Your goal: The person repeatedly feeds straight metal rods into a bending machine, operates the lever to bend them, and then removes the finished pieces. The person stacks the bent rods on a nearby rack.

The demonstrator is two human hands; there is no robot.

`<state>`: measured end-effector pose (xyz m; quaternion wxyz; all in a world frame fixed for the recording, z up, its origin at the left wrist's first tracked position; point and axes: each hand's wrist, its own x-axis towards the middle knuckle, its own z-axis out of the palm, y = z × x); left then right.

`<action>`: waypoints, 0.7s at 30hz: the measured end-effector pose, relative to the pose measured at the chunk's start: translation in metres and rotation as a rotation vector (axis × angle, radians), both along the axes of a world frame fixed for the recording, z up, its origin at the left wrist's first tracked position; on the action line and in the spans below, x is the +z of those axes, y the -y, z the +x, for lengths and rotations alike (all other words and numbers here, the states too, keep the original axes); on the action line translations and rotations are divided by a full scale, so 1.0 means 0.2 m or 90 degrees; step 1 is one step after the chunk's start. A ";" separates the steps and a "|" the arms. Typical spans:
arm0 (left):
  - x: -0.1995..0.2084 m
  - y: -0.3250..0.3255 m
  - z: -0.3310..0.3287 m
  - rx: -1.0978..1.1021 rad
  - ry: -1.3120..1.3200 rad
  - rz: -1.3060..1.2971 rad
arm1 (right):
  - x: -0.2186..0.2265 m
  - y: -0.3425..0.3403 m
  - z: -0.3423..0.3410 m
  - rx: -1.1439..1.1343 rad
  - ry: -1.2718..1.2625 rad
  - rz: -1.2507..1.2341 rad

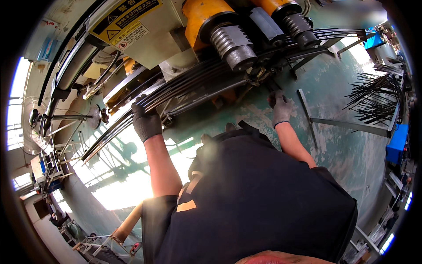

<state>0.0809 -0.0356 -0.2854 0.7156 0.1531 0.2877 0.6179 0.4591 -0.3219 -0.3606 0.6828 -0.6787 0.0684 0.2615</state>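
Observation:
A bundle of long, thin metal rods (176, 88) runs from the lower left up to the far right along the front of a machine. My left hand (147, 122), in a dark grey glove, is closed on the near side of the bundle, with its fingertips curled over the rods. Below the machine's middle, my right hand (281, 109) wears a lighter grey glove. Its fingers are bent together close to a dark mechanism (259, 77) under the rods; what they hold, if anything, is too small to make out.
Two orange machine heads (206, 17) with ribbed metal cylinders (234, 46) jut over the rods. A warning label (125, 22) marks the panel at upper left. To the right stand a metal frame (347, 124) and a stack of dark rods (373, 99). A fan (35, 118) is far left.

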 end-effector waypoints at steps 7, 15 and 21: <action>-0.03 0.06 0.06 -0.059 0.022 -0.032 | 0.02 -0.20 -0.16 0.135 0.037 0.018; 0.01 0.03 -0.51 0.011 -0.594 0.223 | -0.21 -0.07 -0.25 0.200 -0.013 -0.100; 0.11 -0.23 -1.44 0.210 0.095 -0.037 | -0.52 0.14 -0.34 0.137 -0.022 -0.212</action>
